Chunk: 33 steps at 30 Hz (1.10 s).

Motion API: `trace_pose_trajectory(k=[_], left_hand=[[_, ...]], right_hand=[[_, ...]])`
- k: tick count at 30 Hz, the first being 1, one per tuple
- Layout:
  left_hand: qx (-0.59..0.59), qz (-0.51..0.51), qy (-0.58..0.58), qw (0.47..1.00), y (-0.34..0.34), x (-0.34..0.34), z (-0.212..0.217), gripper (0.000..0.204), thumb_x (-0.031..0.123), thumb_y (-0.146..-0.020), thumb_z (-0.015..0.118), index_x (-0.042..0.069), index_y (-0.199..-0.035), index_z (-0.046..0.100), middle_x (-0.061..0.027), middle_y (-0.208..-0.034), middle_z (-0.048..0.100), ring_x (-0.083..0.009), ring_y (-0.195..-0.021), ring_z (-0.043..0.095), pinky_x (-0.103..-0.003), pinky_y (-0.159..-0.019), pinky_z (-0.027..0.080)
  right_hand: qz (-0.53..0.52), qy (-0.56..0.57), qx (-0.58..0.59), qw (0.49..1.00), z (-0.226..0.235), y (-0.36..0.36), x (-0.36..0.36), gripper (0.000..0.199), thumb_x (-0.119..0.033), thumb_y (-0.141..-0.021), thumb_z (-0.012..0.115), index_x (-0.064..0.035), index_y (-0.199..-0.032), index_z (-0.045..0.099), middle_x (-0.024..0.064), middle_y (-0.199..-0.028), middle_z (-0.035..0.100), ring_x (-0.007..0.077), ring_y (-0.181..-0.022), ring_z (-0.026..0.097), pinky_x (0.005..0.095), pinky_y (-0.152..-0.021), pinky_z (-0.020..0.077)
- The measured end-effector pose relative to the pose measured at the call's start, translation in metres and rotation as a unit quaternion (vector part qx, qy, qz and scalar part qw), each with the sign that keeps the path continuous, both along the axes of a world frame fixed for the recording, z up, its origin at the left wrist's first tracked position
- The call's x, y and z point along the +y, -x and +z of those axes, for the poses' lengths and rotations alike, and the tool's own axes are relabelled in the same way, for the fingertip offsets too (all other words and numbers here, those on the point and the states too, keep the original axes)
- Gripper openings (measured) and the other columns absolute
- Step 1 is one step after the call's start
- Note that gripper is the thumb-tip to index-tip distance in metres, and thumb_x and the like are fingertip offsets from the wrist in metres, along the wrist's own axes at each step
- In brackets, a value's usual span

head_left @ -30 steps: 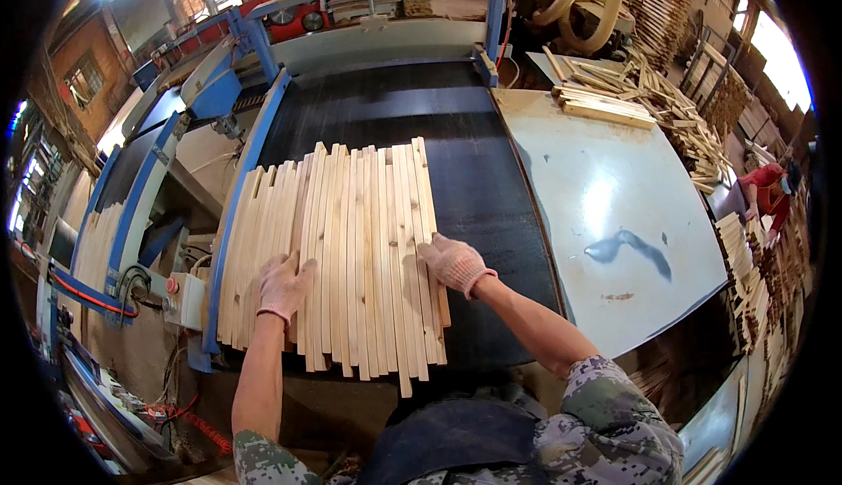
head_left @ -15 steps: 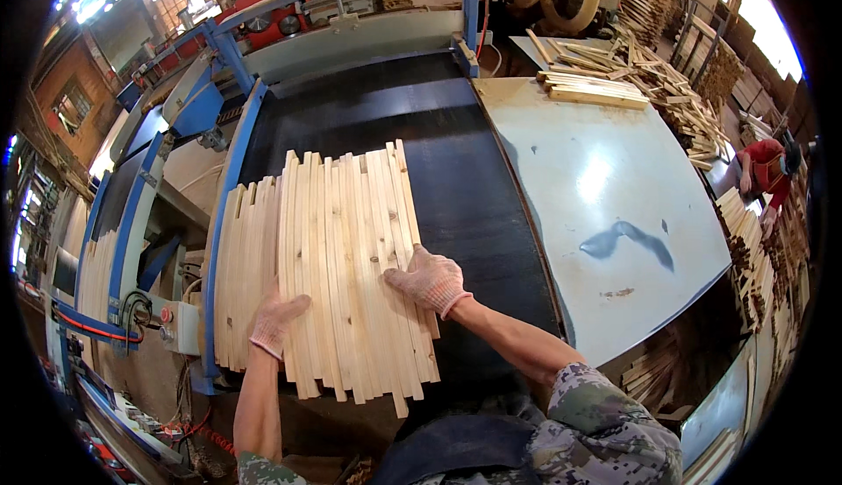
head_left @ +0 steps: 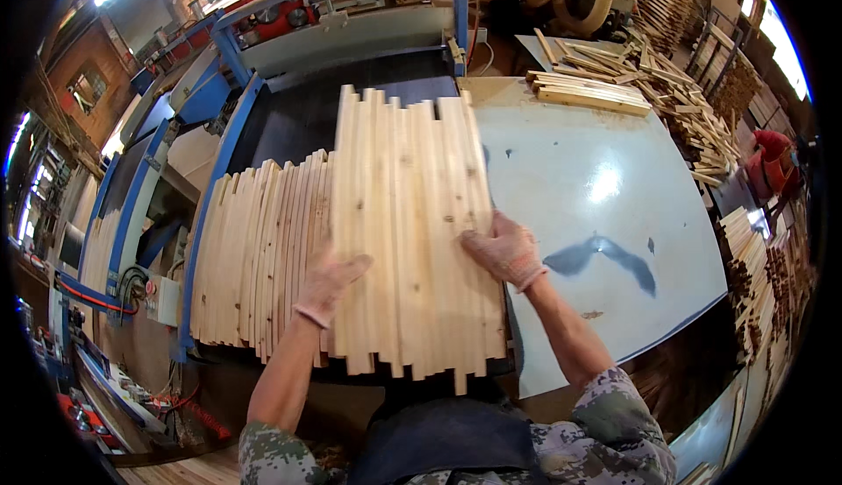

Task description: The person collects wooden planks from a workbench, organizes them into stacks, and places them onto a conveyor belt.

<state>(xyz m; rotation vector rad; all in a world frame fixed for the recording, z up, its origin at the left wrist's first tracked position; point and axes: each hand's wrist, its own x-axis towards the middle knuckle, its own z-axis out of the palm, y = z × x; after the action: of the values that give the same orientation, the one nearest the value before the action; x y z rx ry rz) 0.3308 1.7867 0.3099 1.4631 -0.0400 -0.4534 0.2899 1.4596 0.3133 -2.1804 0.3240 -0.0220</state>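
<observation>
A wide row of pale wooden strips (head_left: 410,239) is squeezed between my two gloved hands, raised over the right side of the black conveyor belt (head_left: 294,121). My left hand (head_left: 331,287) presses its left edge, thumb lying over the top. On the opposite edge my right hand (head_left: 507,250) grips in the same way. The strips lie side by side with uneven ends, and the fingers beneath them are hidden. Left of the held row, more wooden strips (head_left: 250,261) rest on the belt, packed closely together.
A grey metal-topped table (head_left: 605,283) adjoins the belt's right side, with a small stack of strips (head_left: 592,93) at its far edge. Loose wood (head_left: 675,99) is heaped beyond. A blue frame (head_left: 460,11) crosses the belt's far end. Someone in red (head_left: 772,165) is at far right.
Both hands have moved right with the row of strips, lifting it off the belt and apart from the strips at left. It now overlaps the metal table's edge in view.
</observation>
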Motion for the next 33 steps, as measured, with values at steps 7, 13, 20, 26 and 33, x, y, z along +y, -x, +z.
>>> trace_pose_trajectory(k=[7, 13, 20, 26, 33], left_hand=[[-0.022, -0.014, -0.066, 0.997, -0.003, -0.117, -0.071, 0.073, 0.011, -0.087, 0.082, 0.000, -0.151, 0.048, -0.0140, -0.134, 0.066, -0.0234, -0.121, 0.065, -0.037, -0.108, 0.052], [-0.069, -0.139, -0.425, 0.892, -0.016, -0.101, -0.090, 0.070, 0.044, -0.094, 0.070, -0.002, -0.145, 0.057, -0.0235, -0.133, 0.069, -0.0315, -0.120, 0.068, -0.040, -0.106, 0.053], [-0.059, -0.233, -0.716, 0.655, -0.025, -0.108, 0.015, 0.069, 0.061, -0.096, 0.062, -0.002, -0.121, 0.075, -0.0219, -0.110, 0.077, -0.0353, -0.107, 0.074, -0.047, -0.094, 0.057], [-0.292, -0.139, -0.647, 0.691, -0.015, -0.082, -0.041, 0.077, 0.054, -0.099, 0.065, 0.000, -0.152, 0.053, -0.0239, -0.153, 0.055, -0.0365, -0.145, 0.050, -0.048, -0.123, 0.038], [-0.309, -0.102, -0.668, 0.669, 0.007, -0.084, -0.089, 0.086, 0.057, -0.105, 0.052, 0.006, -0.169, 0.026, -0.0216, -0.175, 0.024, -0.0394, -0.163, 0.019, -0.050, -0.134, 0.010]], right_hand=[[-0.020, 0.036, 0.082, 0.996, -0.066, 0.018, -0.110, 0.066, -0.057, -0.085, 0.071, -0.0082, -0.129, 0.071, 0.0172, -0.105, 0.079, 0.0367, -0.104, 0.075, 0.0442, -0.097, 0.0562], [0.020, 0.089, 0.119, 0.989, -0.078, 0.009, -0.118, 0.079, -0.065, -0.084, 0.069, -0.0033, -0.133, 0.066, 0.0198, -0.108, 0.078, 0.0382, -0.107, 0.074, 0.0461, -0.098, 0.0551], [0.057, 0.123, 0.179, 0.974, -0.069, -0.010, -0.078, 0.091, -0.063, -0.089, 0.063, 0.0058, -0.147, 0.054, 0.0281, -0.120, 0.075, 0.0400, -0.118, 0.071, 0.0457, -0.103, 0.0541], [0.073, 0.144, 0.217, 0.963, -0.054, -0.027, -0.045, 0.080, -0.064, -0.093, 0.061, 0.0050, -0.133, 0.059, 0.0277, -0.119, 0.075, 0.0408, -0.115, 0.073, 0.0478, -0.102, 0.0542], [0.068, 0.140, 0.218, 0.964, -0.060, -0.026, -0.050, 0.080, -0.064, -0.094, 0.060, 0.0051, -0.134, 0.058, 0.0283, -0.123, 0.073, 0.0416, -0.118, 0.071, 0.0481, -0.104, 0.0528]])
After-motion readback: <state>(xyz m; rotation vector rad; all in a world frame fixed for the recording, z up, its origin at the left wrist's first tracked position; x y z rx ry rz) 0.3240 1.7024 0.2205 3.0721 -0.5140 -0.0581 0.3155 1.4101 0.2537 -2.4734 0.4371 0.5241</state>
